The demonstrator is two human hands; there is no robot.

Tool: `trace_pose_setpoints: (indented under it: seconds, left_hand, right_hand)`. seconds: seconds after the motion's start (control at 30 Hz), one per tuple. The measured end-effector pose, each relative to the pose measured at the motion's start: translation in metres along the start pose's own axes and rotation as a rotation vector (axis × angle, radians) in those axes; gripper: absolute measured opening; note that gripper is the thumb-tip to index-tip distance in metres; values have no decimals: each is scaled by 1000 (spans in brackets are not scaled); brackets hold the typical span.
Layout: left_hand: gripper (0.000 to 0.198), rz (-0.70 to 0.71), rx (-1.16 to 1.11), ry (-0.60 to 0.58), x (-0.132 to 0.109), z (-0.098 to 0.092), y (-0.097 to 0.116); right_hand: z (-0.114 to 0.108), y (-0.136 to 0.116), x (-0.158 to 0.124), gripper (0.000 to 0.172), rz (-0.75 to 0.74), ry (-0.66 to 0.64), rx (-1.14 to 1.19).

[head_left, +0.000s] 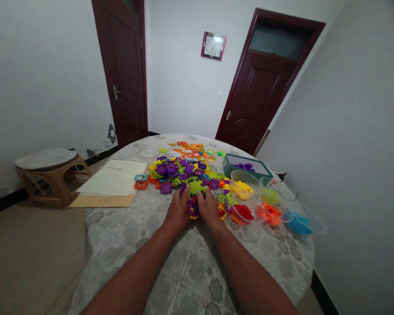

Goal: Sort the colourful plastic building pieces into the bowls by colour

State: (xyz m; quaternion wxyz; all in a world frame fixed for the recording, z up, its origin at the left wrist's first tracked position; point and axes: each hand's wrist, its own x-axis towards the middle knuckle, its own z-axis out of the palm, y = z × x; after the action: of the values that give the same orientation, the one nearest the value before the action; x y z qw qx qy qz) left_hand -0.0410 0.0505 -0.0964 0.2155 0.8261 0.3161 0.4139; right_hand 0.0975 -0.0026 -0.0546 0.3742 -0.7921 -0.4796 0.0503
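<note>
At the near edge of a heap of plastic gear toys (170, 168), my left hand (178, 208) and my right hand (210, 208) face each other. Between their fingertips is a light green toy gear (196, 188), gripped from both sides. Just below it, between the hands, sits a purple and yellow gear piece (193, 208); whether it is joined to the green one I cannot tell. Purple, green and orange pieces lie close around my fingers. My palms are hidden.
Clear tubs hold yellow (243, 189), red (244, 212), orange (272, 214) and blue pieces (298, 224) at the right. A green-edged box (228, 168) with purple pieces stands behind them. Papers (114, 175) lie left on the round table (184, 271). A stool (47, 159) stands beyond.
</note>
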Motion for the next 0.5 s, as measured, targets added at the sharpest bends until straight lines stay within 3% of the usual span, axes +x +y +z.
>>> trace_pose_setpoints:
  seconds: [0.17,0.37,0.5]
  left_hand:
    - [88,-30,-236,-2,12,-4,5]
    - [71,-382,-562,-9,37,-23,21]
    - [46,-468,-665,78,47,-13,32]
  right_hand:
    - [6,-3,0,35,17,34,108]
    - [3,-2,3,33,32,31,207]
    - [1,-1,4,33,52,36,248]
